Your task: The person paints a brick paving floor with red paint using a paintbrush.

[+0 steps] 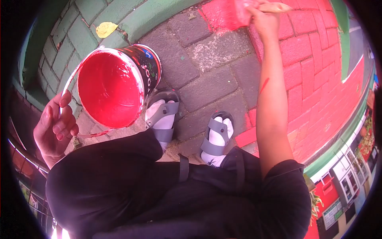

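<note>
My left hand point(57, 125) is closed round the thin handle of a black paint bucket point(150, 65), which is tilted so its mouth faces me. Red paint point(109, 93) coats the inside of the bucket, and white and red smears mark its rim. At the top of the view, my right hand point(264, 24) grips a paintbrush point(275, 7) by its pale handle. The brush's red-soaked bristles touch the paving at the edge of the red painted bricks point(296, 47). A streak of red paint runs along my right forearm.
Unpainted grey pavers point(211, 87) lie between the bucket and the red area. Green painted bricks point(85, 34) with a yellow leaf point(106, 29) are at upper left. My sandalled feet point(217, 135) stand on the pavers. A green and white edge borders the red paving at right.
</note>
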